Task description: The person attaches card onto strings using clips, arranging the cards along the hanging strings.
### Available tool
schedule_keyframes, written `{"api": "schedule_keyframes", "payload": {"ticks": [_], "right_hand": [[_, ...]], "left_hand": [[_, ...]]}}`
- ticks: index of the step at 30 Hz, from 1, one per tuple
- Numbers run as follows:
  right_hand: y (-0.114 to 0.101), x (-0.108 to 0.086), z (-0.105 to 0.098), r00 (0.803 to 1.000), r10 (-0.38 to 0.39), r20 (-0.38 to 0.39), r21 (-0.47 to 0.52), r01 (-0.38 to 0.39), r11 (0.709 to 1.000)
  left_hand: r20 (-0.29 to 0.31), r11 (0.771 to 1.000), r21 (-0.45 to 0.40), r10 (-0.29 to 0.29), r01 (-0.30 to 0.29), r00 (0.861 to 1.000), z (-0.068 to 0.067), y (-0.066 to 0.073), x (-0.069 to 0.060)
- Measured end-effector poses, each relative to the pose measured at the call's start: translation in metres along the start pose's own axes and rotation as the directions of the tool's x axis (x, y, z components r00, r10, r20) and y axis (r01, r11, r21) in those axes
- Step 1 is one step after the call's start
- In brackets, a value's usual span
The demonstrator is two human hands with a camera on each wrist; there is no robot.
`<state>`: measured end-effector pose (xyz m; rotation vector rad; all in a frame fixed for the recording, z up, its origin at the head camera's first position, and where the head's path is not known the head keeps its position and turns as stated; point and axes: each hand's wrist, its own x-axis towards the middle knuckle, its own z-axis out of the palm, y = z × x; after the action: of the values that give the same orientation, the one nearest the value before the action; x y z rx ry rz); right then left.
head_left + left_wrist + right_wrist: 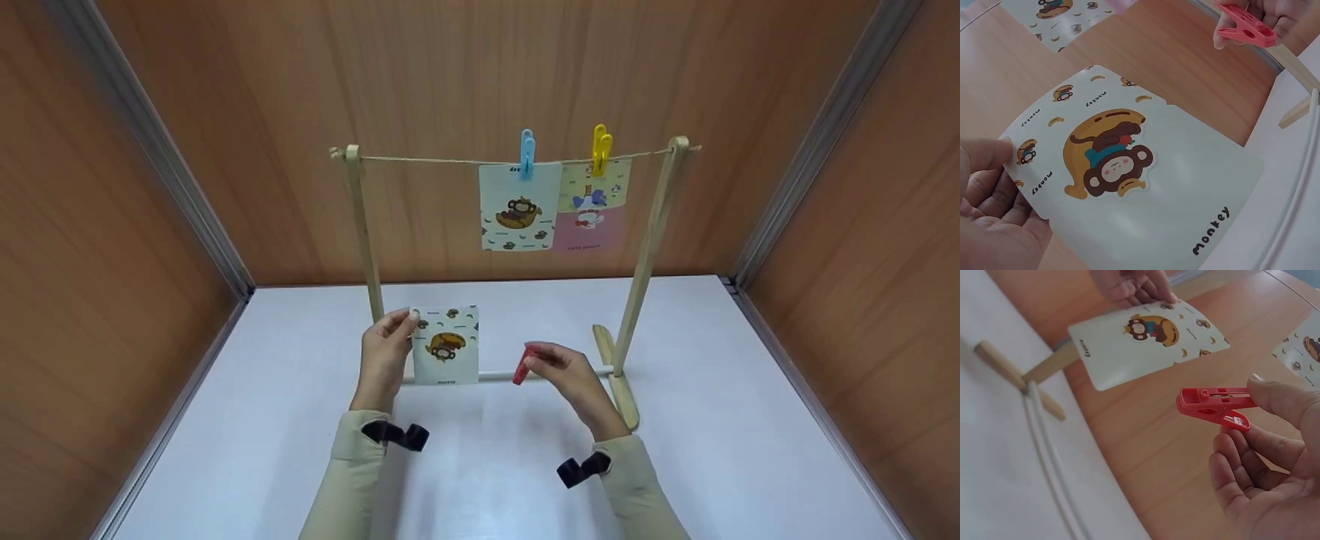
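Observation:
A monkey-print card [448,349] is pinched at its upper left corner by my left hand [383,360]; its picture is upside down in the head view. My right hand [566,375] holds a red clothespin [521,365] between thumb and fingers, a short way right of the card. In the right wrist view the clothespin [1216,405] has its handles in my grip and touches nothing else. Above, a string [435,160] carries another monkey card [519,217] under a blue clothespin [527,154]. A yellow clothespin [601,152] holds a yellow and pink card [590,225] beside it.
The string is tied between two wooden posts, left [363,232] and right [651,247]. A white rod [499,376] runs low between them, and a wooden foot [624,401] supports the right post. Wood-grain panels [435,75] enclose the white table [750,420].

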<state>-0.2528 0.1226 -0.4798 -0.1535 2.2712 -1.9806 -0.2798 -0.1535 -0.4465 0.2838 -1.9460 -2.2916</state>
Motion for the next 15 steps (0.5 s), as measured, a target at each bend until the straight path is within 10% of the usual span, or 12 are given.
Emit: {"api": "schedule_keyframes", "payload": {"ticks": [15], "right_hand": [[-0.051,0.016,0.004,0.997,-0.081,0.016,-0.052,0.081,0.995]], "left_hand": [[-0.035,0.985,-0.129,0.113,-0.117,0.993,0.019,0.032,0.002]]}}
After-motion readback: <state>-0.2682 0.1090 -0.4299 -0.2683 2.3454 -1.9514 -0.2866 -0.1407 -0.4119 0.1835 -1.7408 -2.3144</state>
